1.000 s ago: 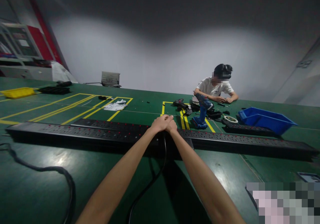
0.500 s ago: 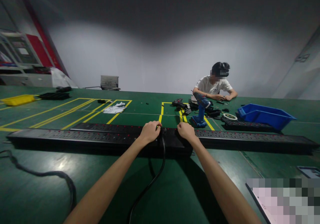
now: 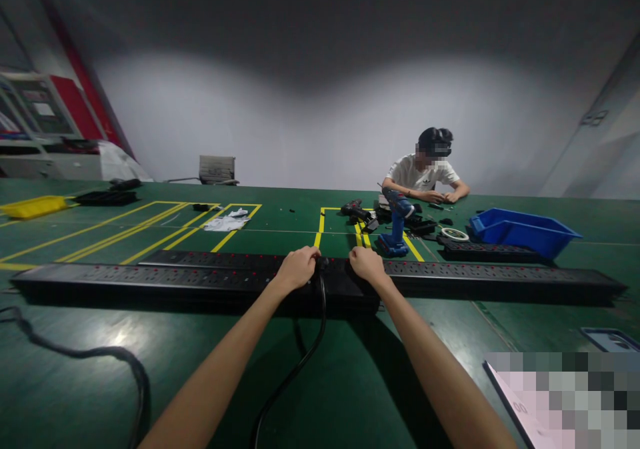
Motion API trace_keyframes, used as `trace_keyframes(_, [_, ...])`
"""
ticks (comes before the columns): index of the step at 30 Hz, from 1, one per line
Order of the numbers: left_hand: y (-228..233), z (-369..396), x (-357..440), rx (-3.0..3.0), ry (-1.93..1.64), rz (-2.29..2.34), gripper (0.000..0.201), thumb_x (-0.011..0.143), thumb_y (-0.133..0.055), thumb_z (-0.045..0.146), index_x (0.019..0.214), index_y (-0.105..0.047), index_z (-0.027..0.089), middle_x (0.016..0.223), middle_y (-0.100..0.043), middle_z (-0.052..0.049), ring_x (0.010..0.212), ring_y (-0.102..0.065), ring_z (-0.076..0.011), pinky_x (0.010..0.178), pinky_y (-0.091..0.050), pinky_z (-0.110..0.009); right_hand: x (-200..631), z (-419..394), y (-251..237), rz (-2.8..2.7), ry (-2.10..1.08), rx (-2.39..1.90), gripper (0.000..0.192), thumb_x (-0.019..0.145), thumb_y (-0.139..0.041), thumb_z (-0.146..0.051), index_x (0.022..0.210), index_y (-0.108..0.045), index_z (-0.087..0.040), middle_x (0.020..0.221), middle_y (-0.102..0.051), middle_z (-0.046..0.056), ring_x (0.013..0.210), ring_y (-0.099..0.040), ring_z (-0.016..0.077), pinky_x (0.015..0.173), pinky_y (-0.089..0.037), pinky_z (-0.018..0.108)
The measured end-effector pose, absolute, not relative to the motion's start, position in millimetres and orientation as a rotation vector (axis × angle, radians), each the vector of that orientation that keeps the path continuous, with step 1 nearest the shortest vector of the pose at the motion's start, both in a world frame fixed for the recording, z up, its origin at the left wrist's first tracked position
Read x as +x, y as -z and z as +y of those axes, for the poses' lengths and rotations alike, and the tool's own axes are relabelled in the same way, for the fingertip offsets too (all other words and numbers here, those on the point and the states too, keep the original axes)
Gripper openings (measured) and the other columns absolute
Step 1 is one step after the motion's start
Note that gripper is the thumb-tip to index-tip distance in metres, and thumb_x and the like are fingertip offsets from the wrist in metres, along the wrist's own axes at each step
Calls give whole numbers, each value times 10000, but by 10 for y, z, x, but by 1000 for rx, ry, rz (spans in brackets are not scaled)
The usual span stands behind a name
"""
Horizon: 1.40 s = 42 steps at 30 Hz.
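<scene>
Several long black power strips lie side by side across the green table, the front power strip [image 3: 165, 282] carrying rows of sockets and small red marks. My left hand [image 3: 299, 267] is closed over the strips near the middle, its fingertips partly hidden on the far side. Just right of it, a black power cord [image 3: 323, 295] comes off the strip and hangs down toward me. On the other side of the cord, my right hand [image 3: 367, 263] is curled on the strip with its fingers folded out of sight.
Behind the strips stand a blue cordless drill [image 3: 397, 225] and a blue bin [image 3: 525, 232]. A co-worker [image 3: 425, 169] leans on the far side. White gloves [image 3: 227, 221] and a yellow tray [image 3: 35, 207] lie left. A thick black cable [image 3: 100, 352] crosses the near left; a pink sheet [image 3: 520, 395] is at right.
The view has shifted slightly, so most things sit a little further left. Both hands keep nearly the same places on the power strips.
</scene>
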<state>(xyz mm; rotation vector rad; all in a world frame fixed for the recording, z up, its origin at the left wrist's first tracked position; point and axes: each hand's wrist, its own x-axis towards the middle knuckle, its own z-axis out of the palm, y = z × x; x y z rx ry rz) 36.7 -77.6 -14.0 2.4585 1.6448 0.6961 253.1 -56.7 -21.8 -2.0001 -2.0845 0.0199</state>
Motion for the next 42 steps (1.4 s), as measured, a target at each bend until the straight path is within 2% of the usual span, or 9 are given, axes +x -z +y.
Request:
trace_keyframes(10, [164,-705,334,2446,-668,1592,263,926,-412,270,1051,-642,238,1123,-664,-35,1036,-602,-196,937,-422,-300,2508,-608,170,-2097,-35,-2041,386,930,-329,-332,1023,-666,-169,1058,-664,158,995,-623,287,808,-443,355])
trace_keyframes(20, [194,-652,329,2428,-608,1651,233,937,-416,313,1088,-583,252,1025,-684,-32,996,-614,-200,881,-424,-311,2532,-589,204,-2103,-11,-1998,372,924,-337,-328,990,-668,-170,1045,-666,152,968,-626,278,787,-438,341])
trace_keyframes(30, [175,-684,351,2511,-575,1631,292,932,-340,186,1083,-583,242,1045,-680,-36,995,-618,-200,896,-402,-321,2560,-547,254,-2090,17,-1959,360,915,-343,-336,935,-661,-170,979,-676,144,914,-635,281,750,-440,345])
trace_keyframes(42, [159,-738,382,2502,-604,1694,264,916,-369,202,1038,-599,243,1010,-694,-39,971,-628,-208,863,-407,-309,2546,-567,247,-2074,1,-1998,357,919,-351,-330,987,-665,-175,1009,-673,149,944,-633,275,778,-438,342])
